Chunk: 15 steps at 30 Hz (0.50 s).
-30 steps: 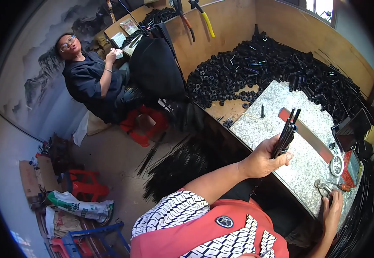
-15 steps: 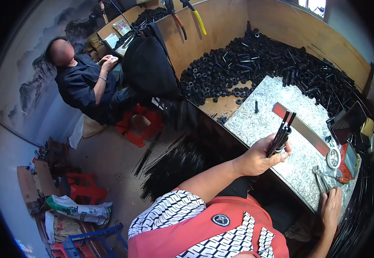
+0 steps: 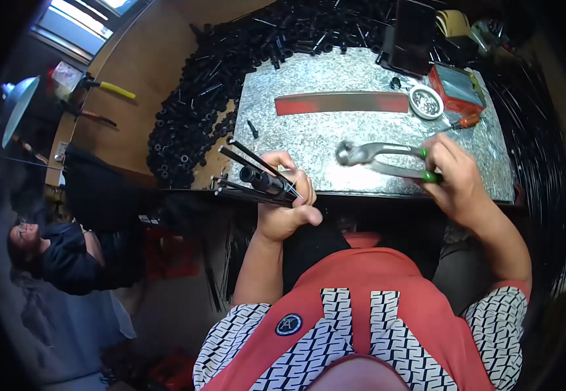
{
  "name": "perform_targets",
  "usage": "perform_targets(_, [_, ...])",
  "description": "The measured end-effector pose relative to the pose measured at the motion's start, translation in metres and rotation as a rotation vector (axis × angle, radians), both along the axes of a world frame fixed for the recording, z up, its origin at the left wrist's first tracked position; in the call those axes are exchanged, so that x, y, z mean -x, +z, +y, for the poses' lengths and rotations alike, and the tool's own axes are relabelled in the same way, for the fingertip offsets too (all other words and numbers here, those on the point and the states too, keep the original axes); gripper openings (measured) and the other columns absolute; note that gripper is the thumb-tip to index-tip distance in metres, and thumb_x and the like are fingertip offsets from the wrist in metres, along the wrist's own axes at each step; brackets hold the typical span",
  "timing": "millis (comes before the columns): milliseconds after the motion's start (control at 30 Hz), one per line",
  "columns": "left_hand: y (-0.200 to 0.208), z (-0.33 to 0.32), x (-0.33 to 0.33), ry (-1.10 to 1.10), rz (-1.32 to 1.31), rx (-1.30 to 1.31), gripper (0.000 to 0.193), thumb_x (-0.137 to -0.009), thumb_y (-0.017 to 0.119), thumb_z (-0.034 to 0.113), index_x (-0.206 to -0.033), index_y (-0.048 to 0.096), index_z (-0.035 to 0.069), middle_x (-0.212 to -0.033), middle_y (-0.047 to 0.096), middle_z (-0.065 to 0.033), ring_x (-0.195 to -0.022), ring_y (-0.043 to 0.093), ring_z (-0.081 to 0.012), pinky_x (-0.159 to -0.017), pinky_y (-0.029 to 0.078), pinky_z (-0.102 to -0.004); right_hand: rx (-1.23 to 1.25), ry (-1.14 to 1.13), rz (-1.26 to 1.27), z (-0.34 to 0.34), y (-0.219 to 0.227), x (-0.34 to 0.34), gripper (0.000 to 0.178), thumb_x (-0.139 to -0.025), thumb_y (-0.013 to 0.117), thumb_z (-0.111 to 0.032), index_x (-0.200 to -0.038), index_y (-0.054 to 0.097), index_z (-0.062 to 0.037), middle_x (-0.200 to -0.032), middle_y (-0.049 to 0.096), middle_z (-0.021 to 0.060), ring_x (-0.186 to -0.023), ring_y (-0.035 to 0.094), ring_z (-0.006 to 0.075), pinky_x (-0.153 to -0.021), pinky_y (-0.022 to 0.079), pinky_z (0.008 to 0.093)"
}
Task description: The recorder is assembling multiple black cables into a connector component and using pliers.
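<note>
My left hand [image 3: 287,218] is closed around several thin black rods [image 3: 240,158] and a black hollow cylindrical part [image 3: 263,179], held at the near left edge of the speckled worktop [image 3: 322,140]. Toward the right, a pair of end-cutting pincers [image 3: 387,151] is gripped in my right hand [image 3: 457,174] by its green-ended handles. Its rounded jaws point left, above the worktop, somewhat blurred by motion; whether they meet I cannot tell. Beyond my left hand lies a small black pin-like part [image 3: 252,129].
A red-and-grey flat bar [image 3: 341,102] lies across the worktop. Right of it are a white bowl of small parts [image 3: 425,102], a red box [image 3: 455,91] and an orange-handled screwdriver [image 3: 466,122]. Black parts [image 3: 198,98] heap behind. Another person [image 3: 74,260] sits at left.
My right hand has picked up the pincers from the worktop and raised them leftward. The left hand keeps the rods, now tilted to the left. The view has turned toward the worktop.
</note>
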<state>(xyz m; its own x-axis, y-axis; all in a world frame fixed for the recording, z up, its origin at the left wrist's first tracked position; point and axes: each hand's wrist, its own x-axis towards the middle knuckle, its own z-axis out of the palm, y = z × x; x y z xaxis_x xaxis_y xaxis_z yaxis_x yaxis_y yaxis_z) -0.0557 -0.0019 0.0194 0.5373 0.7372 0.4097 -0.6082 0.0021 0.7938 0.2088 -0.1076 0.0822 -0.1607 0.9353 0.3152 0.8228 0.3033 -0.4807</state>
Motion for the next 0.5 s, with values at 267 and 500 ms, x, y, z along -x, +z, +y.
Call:
perform_targets(267, [0.006, -0.016, -0.005, 0.043, 0.119, 0.104, 0.091, -0.05, 0.088, 0.036, -0.112, 0.026, 0.009, -0.06, 0.046, 0.0046, -0.05, 0.044, -0.0056, -0.046, 0.034, -0.0188, -0.624, -0.119, -0.574, 0.018, 0.009, 0.029, 0.028, -0.074, 0.068, -0.008, -0.098, 0.056, -0.003, -0.131, 0.045, 0.0125, -0.128, 0.04, 0.0316, -0.111, 0.013, 0.0585])
perform_targets(500, [0.0, -0.017, -0.012, 0.233, 0.196, 0.114, 0.086, -0.053, 0.088, 0.037, -0.111, 0.033, 0.005, -0.068, 0.049, 0.0041, -0.062, 0.046, -0.0038, -0.057, 0.033, -0.0162, -0.514, -0.044, -0.525, 0.013, 0.008, 0.038, 0.024, -0.075, 0.063, -0.011, -0.096, 0.056, -0.0002, -0.121, 0.049, 0.0157, -0.119, 0.047, 0.0313, -0.106, 0.026, 0.056])
